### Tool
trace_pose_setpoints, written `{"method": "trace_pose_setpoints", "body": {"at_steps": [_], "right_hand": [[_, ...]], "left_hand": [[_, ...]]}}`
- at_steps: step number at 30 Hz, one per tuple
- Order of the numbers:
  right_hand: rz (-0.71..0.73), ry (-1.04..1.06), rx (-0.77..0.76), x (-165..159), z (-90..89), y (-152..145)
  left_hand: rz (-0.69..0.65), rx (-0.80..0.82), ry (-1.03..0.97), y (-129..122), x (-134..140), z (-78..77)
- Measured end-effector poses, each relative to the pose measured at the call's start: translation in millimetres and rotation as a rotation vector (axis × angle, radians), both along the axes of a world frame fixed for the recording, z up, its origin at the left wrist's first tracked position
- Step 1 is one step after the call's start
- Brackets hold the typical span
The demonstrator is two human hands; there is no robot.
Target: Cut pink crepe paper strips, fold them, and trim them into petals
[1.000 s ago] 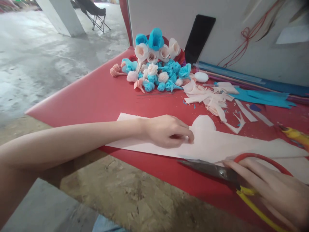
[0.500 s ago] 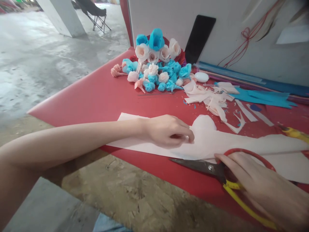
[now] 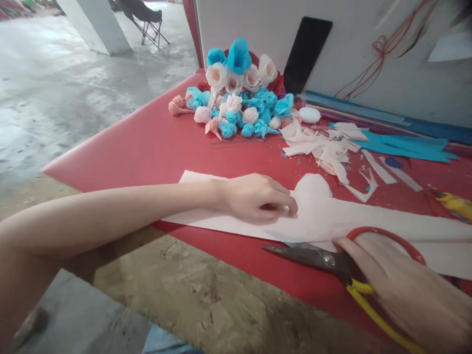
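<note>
A long strip of pale pinkish-white crepe paper [image 3: 368, 214] lies along the front of the red table. My left hand [image 3: 258, 199] rests on it with curled fingers, thumb and index pressing the paper down. A rounded paper piece [image 3: 313, 189] sticks up just beyond those fingertips. My right hand [image 3: 401, 280] grips scissors [image 3: 324, 258] with one red and one yellow handle loop. Their dark blades point left at the strip's near edge; part of a blade is hidden under the paper.
Blue, white and pink paper flowers [image 3: 239, 98] are heaped at the back. Paper scraps [image 3: 320, 147] and blue strips [image 3: 405, 145] lie right of them. A black phone-like slab [image 3: 308, 54] leans on the wall. A yellow-handled tool [image 3: 455, 204] lies at the right edge.
My right hand and the scissors have shifted slightly right and the scissor blades seem a little more apart. My left hand stays in place on the paper.
</note>
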State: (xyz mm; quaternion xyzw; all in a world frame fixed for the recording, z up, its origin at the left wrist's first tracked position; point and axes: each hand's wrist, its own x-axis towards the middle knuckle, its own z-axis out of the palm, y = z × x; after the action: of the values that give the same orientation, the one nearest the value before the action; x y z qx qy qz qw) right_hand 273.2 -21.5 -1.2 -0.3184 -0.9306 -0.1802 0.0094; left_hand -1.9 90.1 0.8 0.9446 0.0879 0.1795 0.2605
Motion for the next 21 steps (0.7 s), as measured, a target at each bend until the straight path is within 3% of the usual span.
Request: {"method": "trace_pose_setpoints", "body": {"at_steps": [9,21], "right_hand": [[-0.021,0.05,-0.005,-14.5,7.7,2.6],[0.15,0.045,-0.056,-9.1,19.6,22.8]], "left_hand": [[-0.016,-0.001,0.018,1.4,1.1,1.3],[-0.012,-0.02,0.037,0.9,1.1,4.3]]}}
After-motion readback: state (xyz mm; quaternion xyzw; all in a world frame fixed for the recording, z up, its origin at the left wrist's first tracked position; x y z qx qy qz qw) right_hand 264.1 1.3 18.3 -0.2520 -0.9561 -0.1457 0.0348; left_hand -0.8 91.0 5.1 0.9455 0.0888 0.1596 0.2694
